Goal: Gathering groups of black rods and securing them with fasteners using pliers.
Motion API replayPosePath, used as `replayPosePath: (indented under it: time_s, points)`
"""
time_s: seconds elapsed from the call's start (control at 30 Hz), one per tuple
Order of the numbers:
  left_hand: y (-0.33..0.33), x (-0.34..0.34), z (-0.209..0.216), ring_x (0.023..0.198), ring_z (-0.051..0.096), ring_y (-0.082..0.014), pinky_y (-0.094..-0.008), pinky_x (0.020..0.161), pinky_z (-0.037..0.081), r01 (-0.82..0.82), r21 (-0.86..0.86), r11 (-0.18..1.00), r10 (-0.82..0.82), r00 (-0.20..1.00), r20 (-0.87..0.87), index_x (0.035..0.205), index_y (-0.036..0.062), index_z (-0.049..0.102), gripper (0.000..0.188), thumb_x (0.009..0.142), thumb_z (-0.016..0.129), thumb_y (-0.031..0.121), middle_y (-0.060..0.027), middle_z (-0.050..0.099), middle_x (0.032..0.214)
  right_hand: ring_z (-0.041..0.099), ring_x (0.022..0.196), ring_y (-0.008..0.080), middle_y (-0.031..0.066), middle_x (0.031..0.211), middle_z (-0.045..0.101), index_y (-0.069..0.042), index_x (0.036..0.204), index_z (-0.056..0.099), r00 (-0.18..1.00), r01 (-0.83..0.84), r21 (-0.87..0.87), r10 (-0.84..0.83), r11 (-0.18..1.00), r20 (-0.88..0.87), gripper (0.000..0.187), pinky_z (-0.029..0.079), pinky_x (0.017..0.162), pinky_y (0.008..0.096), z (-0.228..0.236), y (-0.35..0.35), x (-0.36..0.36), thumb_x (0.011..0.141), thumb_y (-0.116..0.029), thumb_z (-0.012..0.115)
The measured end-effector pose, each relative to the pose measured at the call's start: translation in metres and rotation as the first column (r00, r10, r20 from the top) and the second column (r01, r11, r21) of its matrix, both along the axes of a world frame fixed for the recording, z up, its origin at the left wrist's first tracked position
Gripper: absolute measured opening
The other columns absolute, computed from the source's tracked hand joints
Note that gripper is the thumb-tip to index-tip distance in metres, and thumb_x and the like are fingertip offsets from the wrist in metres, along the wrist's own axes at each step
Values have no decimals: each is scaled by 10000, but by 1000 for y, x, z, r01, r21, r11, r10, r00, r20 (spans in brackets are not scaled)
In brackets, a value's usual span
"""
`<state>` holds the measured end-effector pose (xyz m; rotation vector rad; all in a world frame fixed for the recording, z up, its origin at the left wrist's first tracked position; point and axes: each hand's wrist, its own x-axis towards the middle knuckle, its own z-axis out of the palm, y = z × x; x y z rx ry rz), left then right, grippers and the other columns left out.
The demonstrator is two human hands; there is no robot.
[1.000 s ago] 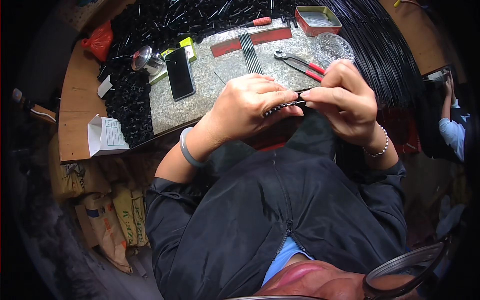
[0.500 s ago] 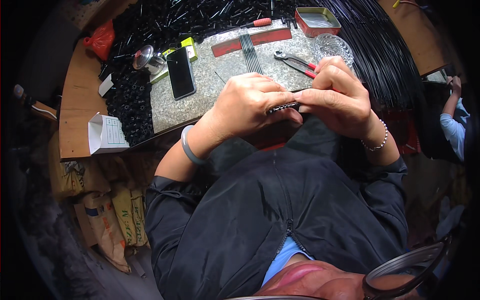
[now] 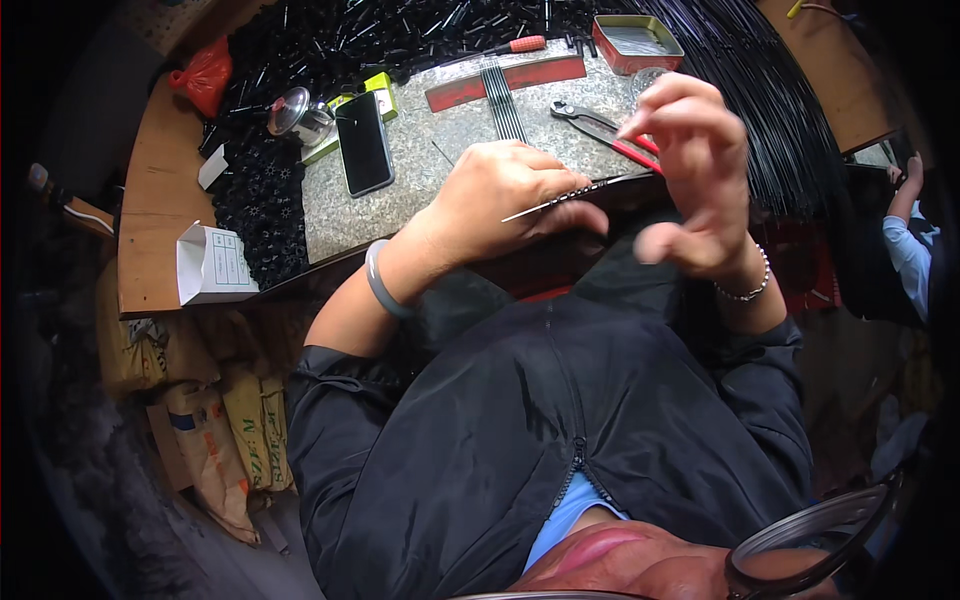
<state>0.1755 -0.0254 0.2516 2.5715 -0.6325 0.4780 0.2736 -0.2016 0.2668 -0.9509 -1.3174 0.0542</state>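
Observation:
My left hand (image 3: 515,195), wearing a grey wristband, is closed around a thin metal rod (image 3: 566,199) that carries small black ridged pieces. The rod's bare pale tip points down to the left, and its other end sticks out past my thumb and fingers. Apart from it, to the right, my right hand (image 3: 700,170) is raised with its fingers curved and spread, slightly blurred, holding nothing. Red-handled pliers (image 3: 605,137) lie on the stone slab (image 3: 345,225) just beyond my hands. Several dark rods (image 3: 503,105) lie side by side across a red bar (image 3: 455,95).
A black phone (image 3: 363,145), a lidded glass jar (image 3: 300,117) and a white box (image 3: 215,265) are at the left. Small black parts (image 3: 350,40) heap up behind the slab. To the right are a red tin (image 3: 637,45) and long black rods (image 3: 765,100). Another person's arm (image 3: 905,210) shows far right.
My right hand has let go of the rod and moved up and away to the right, its fingers opening. My left hand stays nearly in place, and more of the rod shows.

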Motion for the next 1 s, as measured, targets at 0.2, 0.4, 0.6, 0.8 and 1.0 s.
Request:
replayPosePath:
  time_s: [0.2, 0.4, 0.6, 0.8, 1.0]
  points:
    - [65, 44, -72, 1323, 234, -327, -484, 1047, 238, 86, 537, 839, 19, 982, -186, 1366, 127, 327, 1046, 540, 617, 700, -166, 317, 1396, 515, 1049, 171, 97, 1106, 562, -2, 1197, 450, 972, -67, -551, -70, 832, -224, 660, 385, 924, 316, -79, 8, -22, 647, -120, 796]
    - [79, 74, -104, 1356, 105, -350, -518, 1082, 102, -40, 479, 877, 92, 992, -85, 1205, 68, 419, 872, 643, 513, 728, -173, 208, 1438, 477, 672, 72, 8, 746, 522, -61, 762, 501, 848, 286, -352, -406, 892, -340, 182, 409, 623, 226, -140, 32, -52, 779, -39, 681]
    - [-11, 28, -103, 1321, 192, -380, -571, 1052, 90, -202, 111, 973, 216, 967, -133, 1214, 32, 381, 820, 661, 655, 573, -165, 395, 1284, 371, 620, 148, -15, 607, 301, -125, 672, 333, 691, 496, 246, -207, 833, -693, 386, 401, 760, 359, -78, -36, -34, 964, -379, 321]
    - [-84, -27, -69, 659, 538, -173, -501, 1042, 247, -441, 160, 883, 372, 866, 335, 678, 91, 452, 75, 751, 452, 70, -26, 440, 582, 471, 933, 252, 89, 884, 493, -45, 918, 434, 655, 112, 483, 301, 868, -692, 403, 302, 995, 482, -54, -108, -42, 931, -441, 356]
    - [-40, -58, 57, 522, 561, -260, -457, 1025, 296, -363, 658, 659, 288, 931, 225, 714, 49, 460, 83, 768, 399, 33, -87, 503, 511, 513, 1115, 283, 185, 1180, 535, 34, 1188, 473, 998, -58, -318, 58, 946, -12, 621, 397, 946, 386, -27, -93, -106, 676, -140, 779]
